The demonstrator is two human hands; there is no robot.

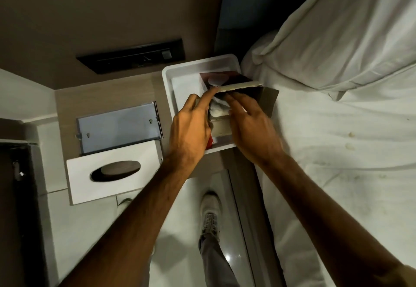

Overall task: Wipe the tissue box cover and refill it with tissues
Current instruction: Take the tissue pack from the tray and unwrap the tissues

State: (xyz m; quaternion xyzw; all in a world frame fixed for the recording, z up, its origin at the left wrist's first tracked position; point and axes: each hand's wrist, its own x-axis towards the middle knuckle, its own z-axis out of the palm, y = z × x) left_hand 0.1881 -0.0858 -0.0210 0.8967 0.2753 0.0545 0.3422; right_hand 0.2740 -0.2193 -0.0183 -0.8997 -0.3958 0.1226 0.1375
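The white tissue box cover [108,175] with a dark oval slot lies on the bedside table at the left, near its front edge. Behind it lies a grey metal base plate [119,127]. Both hands are at an opened cardboard tissue box [238,85] inside a white tray [180,70]. My left hand [191,124] holds the box's open end, its forefinger on the top flap. My right hand [249,122] reaches its fingers into the opening beside the white tissues [217,109] that show between the hands.
A bed with white sheets [337,129] and a pillow [337,34] lies right of the tray. A black switch panel [132,57] is on the wall behind the table. My shoe [210,212] stands on the glossy floor below. A dark cabinet [18,196] stands far left.
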